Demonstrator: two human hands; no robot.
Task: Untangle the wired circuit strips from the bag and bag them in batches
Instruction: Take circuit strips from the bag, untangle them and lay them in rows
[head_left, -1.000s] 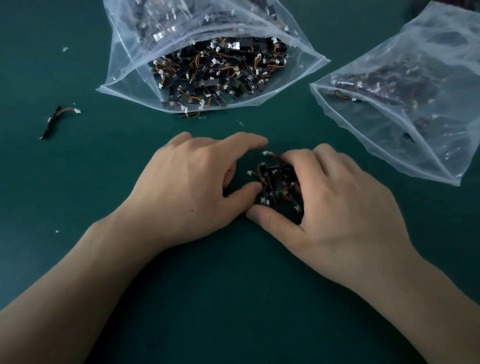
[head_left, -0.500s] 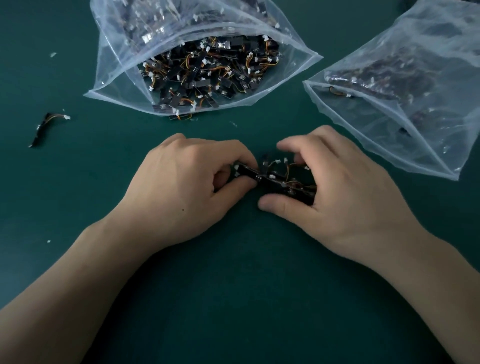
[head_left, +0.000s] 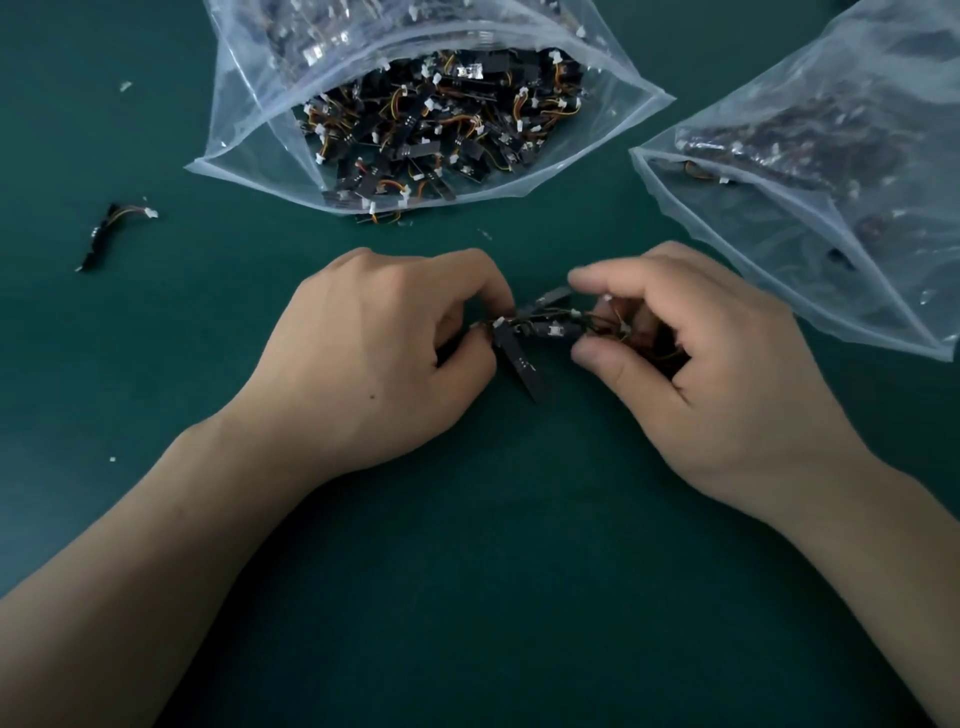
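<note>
both hands on 1 tangle of circuit strips, above the green mat.
left hand (head_left: 374, 353) pinches 1 end of the strip bundle (head_left: 540, 332); right hand (head_left: 691, 374) curls round the other end. 1 strip hangs down between them. open bag (head_left: 249, 156) of strips behind, second bag (head_left: 779, 244) at right, loose strip (head_left: 104, 234) at far left.

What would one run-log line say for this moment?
step: untangling | left hand: pinches tangled clump of black wired circuit strips | right hand: grips same clump | source: open clear plastic bag of strips ahead
</note>
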